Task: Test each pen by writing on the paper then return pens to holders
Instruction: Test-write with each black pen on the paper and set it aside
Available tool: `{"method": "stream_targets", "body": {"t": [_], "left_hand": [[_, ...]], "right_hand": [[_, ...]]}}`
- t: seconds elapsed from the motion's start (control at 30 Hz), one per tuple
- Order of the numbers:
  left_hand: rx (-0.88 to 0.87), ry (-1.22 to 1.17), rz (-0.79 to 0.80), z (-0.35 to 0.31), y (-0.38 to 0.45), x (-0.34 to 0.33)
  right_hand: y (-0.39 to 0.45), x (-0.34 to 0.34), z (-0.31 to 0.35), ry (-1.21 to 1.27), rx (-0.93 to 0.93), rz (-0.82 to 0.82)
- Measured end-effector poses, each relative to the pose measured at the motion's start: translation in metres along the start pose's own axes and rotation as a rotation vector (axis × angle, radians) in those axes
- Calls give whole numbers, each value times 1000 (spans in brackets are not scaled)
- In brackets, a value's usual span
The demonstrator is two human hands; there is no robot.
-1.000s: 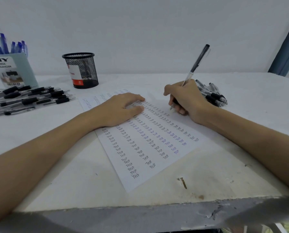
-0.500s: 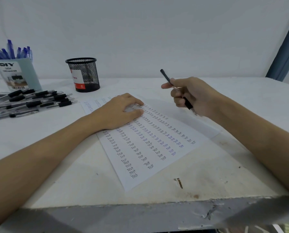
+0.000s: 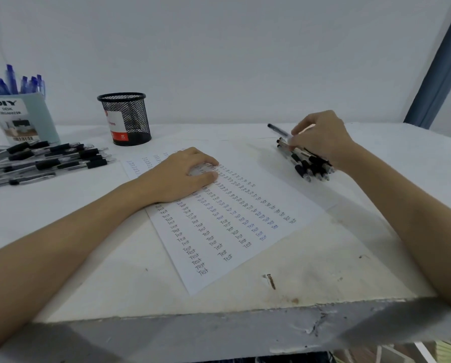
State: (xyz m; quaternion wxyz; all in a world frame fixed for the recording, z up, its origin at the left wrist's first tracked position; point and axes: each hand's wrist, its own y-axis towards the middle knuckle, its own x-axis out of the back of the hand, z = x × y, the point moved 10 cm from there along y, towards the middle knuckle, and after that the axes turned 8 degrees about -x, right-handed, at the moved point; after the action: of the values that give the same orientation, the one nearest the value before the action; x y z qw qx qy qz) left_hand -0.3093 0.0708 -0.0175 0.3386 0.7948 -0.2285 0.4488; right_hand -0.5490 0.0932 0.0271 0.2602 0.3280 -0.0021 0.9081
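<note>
Right hand [image 3: 321, 137] hides most of the pen [image 3: 278, 129] it pinches

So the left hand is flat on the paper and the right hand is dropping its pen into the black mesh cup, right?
Not quite. The head view shows the right hand holding its pen over the loose pile of pens on the table right of the paper, not at the black mesh cup. The left hand is flat on the paper.

A plain desk-work corner, office-like: a worn white counter [image 3: 323, 279] against a bare white wall [image 3: 232, 53], a desk organizer [image 3: 22, 119] of blue pens, a black mesh pen cup [image 3: 126, 119], loose pens [image 3: 48, 161], and handwritten paper [image 3: 232, 231].
</note>
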Motion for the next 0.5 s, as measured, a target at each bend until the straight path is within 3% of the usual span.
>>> {"method": "stream_targets", "body": {"t": [0.2,0.5], "left_hand": [[-9,-3,-8,1,0,0],[-7,-31,-39,-2,-5,10]], "right_hand": [[2,-11,4,-320,147,-34],[-11,-1,25,-237,237,-101]]}}
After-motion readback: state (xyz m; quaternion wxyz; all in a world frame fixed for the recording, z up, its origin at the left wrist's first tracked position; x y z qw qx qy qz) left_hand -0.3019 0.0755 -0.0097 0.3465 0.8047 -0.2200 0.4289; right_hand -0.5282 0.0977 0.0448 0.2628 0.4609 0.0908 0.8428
